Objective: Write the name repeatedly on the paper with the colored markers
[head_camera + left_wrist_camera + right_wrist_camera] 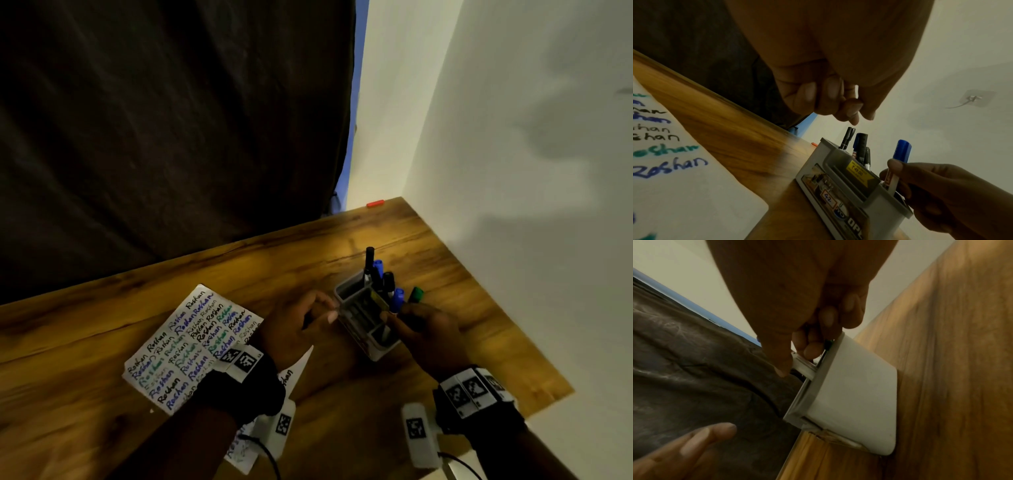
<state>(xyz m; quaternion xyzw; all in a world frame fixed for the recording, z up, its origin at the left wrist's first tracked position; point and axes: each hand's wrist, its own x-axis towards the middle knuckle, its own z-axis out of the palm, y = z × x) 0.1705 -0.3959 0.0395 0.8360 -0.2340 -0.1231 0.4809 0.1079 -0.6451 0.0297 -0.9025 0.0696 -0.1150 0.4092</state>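
Observation:
The paper lies on the wooden table, covered with the name in black, blue and green lines; it also shows in the left wrist view as the paper. A grey holder stands to its right with several markers upright in it. My right hand pinches the white barrel of a blue-capped marker standing in the holder. A green-capped marker stands just beside it. My left hand hovers at the holder's left rim, fingers loosely curled, holding nothing.
Black and blue markers fill the holder's far compartment. A dark curtain hangs behind the table. White walls close the right side, with a stick-on hook. A small red object lies at the table's far corner.

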